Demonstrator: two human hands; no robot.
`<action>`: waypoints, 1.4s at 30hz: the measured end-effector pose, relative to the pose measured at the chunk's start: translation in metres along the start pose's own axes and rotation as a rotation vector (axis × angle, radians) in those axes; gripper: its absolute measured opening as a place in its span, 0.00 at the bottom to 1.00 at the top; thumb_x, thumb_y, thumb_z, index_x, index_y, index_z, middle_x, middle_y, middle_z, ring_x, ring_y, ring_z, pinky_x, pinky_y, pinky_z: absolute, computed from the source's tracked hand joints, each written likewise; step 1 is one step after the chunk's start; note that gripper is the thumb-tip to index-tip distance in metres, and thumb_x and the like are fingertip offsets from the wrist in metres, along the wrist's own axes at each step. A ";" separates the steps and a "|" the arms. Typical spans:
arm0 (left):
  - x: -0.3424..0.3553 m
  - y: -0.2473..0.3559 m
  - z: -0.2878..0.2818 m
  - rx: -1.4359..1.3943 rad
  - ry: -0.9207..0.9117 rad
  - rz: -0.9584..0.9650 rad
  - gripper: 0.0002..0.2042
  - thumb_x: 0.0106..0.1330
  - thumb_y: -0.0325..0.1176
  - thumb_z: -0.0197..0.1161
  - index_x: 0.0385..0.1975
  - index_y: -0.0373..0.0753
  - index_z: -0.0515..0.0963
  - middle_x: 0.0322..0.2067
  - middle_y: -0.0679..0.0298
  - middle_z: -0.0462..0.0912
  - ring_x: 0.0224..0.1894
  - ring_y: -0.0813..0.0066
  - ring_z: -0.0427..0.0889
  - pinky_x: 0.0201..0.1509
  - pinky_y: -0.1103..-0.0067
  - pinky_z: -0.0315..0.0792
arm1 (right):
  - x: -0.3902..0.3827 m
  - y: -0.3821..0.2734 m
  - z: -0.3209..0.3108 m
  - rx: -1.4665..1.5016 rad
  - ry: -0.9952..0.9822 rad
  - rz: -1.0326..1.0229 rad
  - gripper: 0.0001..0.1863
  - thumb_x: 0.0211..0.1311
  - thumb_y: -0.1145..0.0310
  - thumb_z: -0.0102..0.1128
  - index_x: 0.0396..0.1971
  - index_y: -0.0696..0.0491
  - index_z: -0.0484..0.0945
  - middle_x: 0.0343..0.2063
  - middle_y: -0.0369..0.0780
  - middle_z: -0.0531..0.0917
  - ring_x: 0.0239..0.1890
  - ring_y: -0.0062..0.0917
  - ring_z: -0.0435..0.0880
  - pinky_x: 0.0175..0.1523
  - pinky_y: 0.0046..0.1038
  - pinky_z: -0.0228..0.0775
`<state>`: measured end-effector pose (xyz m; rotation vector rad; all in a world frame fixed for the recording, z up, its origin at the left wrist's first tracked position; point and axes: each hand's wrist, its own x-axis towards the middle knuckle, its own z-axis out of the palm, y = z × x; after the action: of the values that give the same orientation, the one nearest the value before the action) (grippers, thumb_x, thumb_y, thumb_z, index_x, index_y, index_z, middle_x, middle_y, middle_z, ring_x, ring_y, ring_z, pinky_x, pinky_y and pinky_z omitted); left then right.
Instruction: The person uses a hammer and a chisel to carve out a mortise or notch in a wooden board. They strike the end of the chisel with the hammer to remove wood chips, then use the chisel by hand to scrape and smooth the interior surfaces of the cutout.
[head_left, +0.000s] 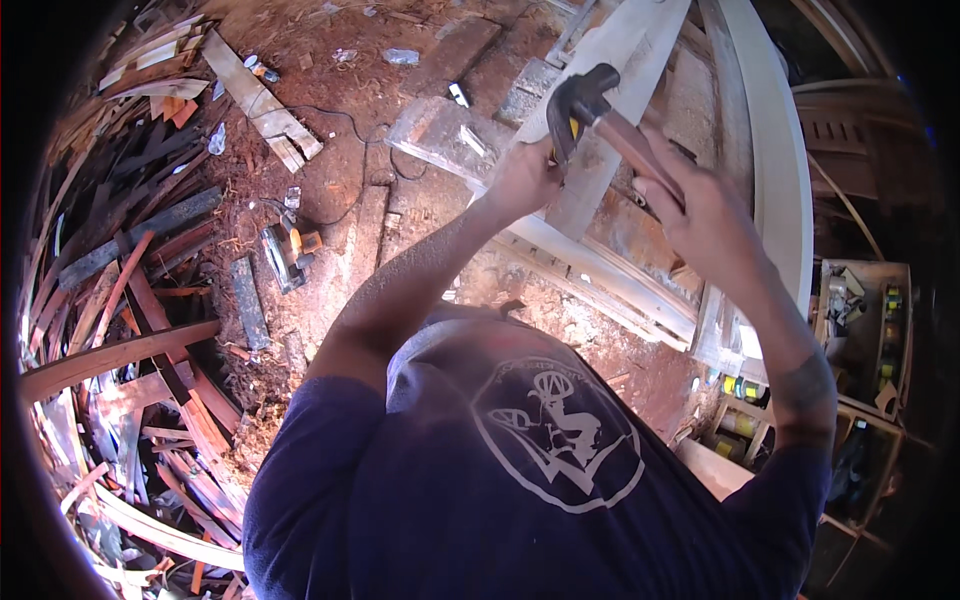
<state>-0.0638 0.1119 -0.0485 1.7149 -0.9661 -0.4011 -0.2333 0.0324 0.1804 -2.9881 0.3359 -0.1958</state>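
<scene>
My right hand (705,215) is wrapped round the brown handle of a claw hammer (632,150). The hammer's black head is raised over the workbench, close to my left hand. My left hand (528,178) is closed at the left side of a long pale board (640,60). A dark piece with a yellow patch (574,128) stands at its fingers, partly behind the hammer head; its kind cannot be made out. Below both hands runs the bench's pale front rail (610,275).
Scrap wood strips (150,330) pile up along the left. On the dusty floor lie an orange and black power tool (285,255) with a cord and a notched plank (262,100). Wooden boxes with small containers (870,330) stand at right. Another long pale board (775,130) curves along the bench.
</scene>
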 end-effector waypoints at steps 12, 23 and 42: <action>-0.007 -0.012 -0.001 -0.003 -0.014 0.055 0.14 0.62 0.30 0.67 0.48 0.42 0.79 0.33 0.47 0.87 0.40 0.43 0.86 0.46 0.54 0.79 | 0.002 0.002 -0.008 -0.127 0.060 -0.040 0.28 0.72 0.57 0.63 0.68 0.50 0.73 0.38 0.50 0.87 0.37 0.25 0.88 0.47 0.31 0.79; -0.002 -0.017 -0.002 0.004 -0.041 0.093 0.13 0.62 0.30 0.67 0.46 0.40 0.79 0.32 0.43 0.85 0.40 0.38 0.84 0.45 0.53 0.77 | -0.002 -0.009 -0.010 -0.025 0.072 -0.010 0.28 0.71 0.62 0.62 0.70 0.43 0.71 0.37 0.52 0.88 0.41 0.40 0.90 0.50 0.36 0.81; -0.003 -0.026 0.003 0.155 -0.014 0.023 0.13 0.56 0.30 0.71 0.41 0.35 0.83 0.31 0.52 0.88 0.38 0.56 0.89 0.44 0.66 0.81 | -0.002 -0.026 -0.012 0.311 0.572 -0.104 0.29 0.71 0.62 0.62 0.71 0.45 0.69 0.36 0.50 0.88 0.36 0.43 0.90 0.43 0.40 0.80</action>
<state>-0.0574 0.1151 -0.0736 1.8409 -1.0492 -0.3312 -0.2311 0.0566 0.1956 -2.5867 0.1781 -1.0174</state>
